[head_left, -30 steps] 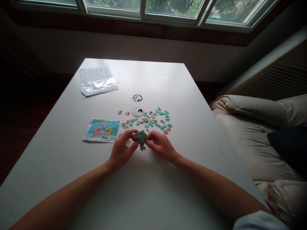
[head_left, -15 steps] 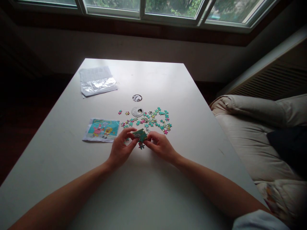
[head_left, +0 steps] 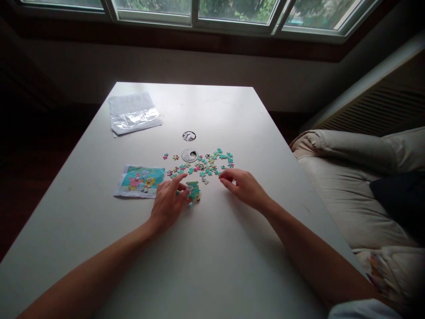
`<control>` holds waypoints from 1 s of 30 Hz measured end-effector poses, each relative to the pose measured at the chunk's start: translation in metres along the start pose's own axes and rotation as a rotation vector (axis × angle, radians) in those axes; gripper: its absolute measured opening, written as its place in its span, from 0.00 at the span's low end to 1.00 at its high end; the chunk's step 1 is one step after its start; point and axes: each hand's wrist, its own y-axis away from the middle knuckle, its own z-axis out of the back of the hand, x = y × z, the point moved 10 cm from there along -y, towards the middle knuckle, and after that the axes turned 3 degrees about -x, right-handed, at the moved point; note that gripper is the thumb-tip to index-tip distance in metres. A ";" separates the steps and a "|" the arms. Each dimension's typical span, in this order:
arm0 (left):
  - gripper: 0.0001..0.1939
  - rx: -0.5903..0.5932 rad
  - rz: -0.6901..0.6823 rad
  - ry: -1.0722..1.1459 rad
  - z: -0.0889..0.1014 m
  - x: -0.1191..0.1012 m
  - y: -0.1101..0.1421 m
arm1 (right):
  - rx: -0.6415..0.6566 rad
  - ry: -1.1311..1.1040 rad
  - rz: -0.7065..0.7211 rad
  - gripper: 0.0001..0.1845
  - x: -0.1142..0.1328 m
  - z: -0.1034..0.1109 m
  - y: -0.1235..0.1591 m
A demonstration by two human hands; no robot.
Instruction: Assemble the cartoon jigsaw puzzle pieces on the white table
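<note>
A small joined section of jigsaw puzzle (head_left: 193, 193), green with cartoon figures, is gripped at its left edge between the thumb and fingers of my left hand (head_left: 168, 199). The index finger of that hand stretches out above it. To the right, my right hand (head_left: 245, 187) hovers by the near side of the loose jigsaw pieces (head_left: 209, 168), its thumb and fingertips close together. Whether a piece is between those fingertips is too small to tell. Beside my left hand lies a picture sheet (head_left: 141, 180) with cartoon characters on turquoise, its right corner partly covered by the hand.
The white table (head_left: 212, 266) has two round cable holes, one with a grey grommet (head_left: 189, 155). Papers in a clear plastic sleeve (head_left: 134, 114) lie at the far left. A cushioned beige sofa (head_left: 335, 190) stands along the right side, below a window (head_left: 232, 11).
My right hand has let go of the joined puzzle section and moved right, toward the loose pieces. The section has turned more upright in my left hand.
</note>
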 end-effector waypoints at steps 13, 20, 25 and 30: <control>0.19 0.194 -0.368 -0.206 -0.024 -0.031 0.009 | 0.109 0.206 0.091 0.10 -0.039 0.015 -0.002; 0.17 0.210 -0.364 -0.184 -0.026 -0.033 0.010 | 0.125 0.167 0.078 0.07 -0.040 0.015 -0.003; 0.16 0.231 -0.372 -0.219 -0.029 -0.031 0.011 | 0.141 0.160 0.095 0.04 -0.037 0.010 -0.003; 0.15 0.216 -0.357 -0.218 -0.027 -0.030 0.010 | 0.108 0.135 0.103 0.05 -0.034 0.009 -0.005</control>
